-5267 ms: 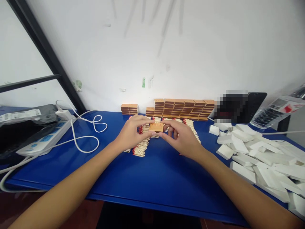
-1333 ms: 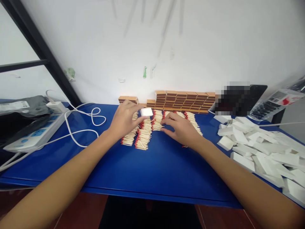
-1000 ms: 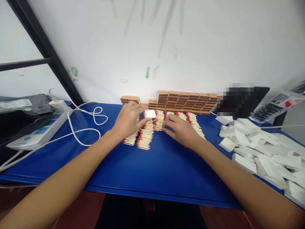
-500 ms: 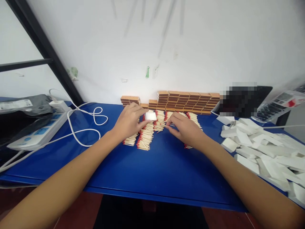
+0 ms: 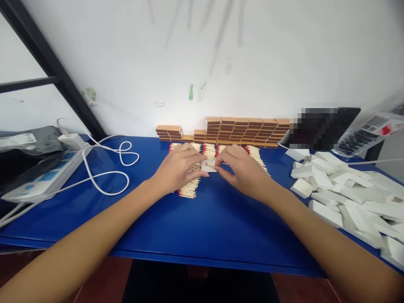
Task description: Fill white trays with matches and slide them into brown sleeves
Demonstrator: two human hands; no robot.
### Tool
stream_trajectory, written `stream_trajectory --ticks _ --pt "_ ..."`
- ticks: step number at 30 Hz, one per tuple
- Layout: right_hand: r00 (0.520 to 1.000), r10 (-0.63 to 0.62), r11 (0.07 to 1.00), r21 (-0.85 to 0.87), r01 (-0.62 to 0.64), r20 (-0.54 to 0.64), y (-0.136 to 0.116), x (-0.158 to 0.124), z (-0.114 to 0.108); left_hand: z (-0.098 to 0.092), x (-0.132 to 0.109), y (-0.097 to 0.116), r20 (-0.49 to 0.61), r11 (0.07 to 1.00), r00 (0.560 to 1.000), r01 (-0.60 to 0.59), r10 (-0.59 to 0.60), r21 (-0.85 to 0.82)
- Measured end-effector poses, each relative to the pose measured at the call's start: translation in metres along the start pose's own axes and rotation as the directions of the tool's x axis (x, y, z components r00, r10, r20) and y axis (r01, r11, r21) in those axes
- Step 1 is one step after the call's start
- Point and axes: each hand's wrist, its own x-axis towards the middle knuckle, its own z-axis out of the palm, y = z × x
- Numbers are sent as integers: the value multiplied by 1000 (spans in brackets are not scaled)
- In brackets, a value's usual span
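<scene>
My left hand (image 5: pixel 178 170) pinches a small white matchbox tray (image 5: pixel 209 168) between thumb and fingers, a little above the blue table. At the tray's right side, the fingers of my right hand (image 5: pixel 244 170) are pinched together on a match (image 5: pixel 207 164), whose red head shows over the tray. Whether more matches are in that pinch is hidden. Behind and beneath both hands lie rows of loose red-headed matches (image 5: pixel 188 188), partly covered by my fingers.
Against the wall stands a stack of brown matchboxes (image 5: pixel 241 132). Many white trays (image 5: pixel 328 213) are heaped at the right, near a dark tablet-like device (image 5: pixel 345 126) and a plastic package (image 5: pixel 369 132). On the left are a power strip (image 5: pixel 47 176) and a looped white cable (image 5: pixel 126 174).
My left hand has brought the tray down and slightly right, toward me. My right hand has come away from the match rows with a match, and its fingertips now meet the tray.
</scene>
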Motion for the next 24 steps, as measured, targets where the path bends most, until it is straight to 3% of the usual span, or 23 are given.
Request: stream_trajectory --ticks 6,11,17,24 --pt "1000 -21 998 58 21 -3 -3 0 -1 1 0 2 -5 1000 1000 -25 25 -5" --pt "996 46 995 97 -38 -77 7 -1 -1 -4 0 -7 -37 996 999 -19 22 85" --pt "999 24 999 42 -26 47 24 -5 11 -15 0 -24 -92 973 991 115 -98 198" --pt "994 12 1000 -7 -11 112 20 -2 19 -12 0 -25 -67 970 993 111 -98 218"
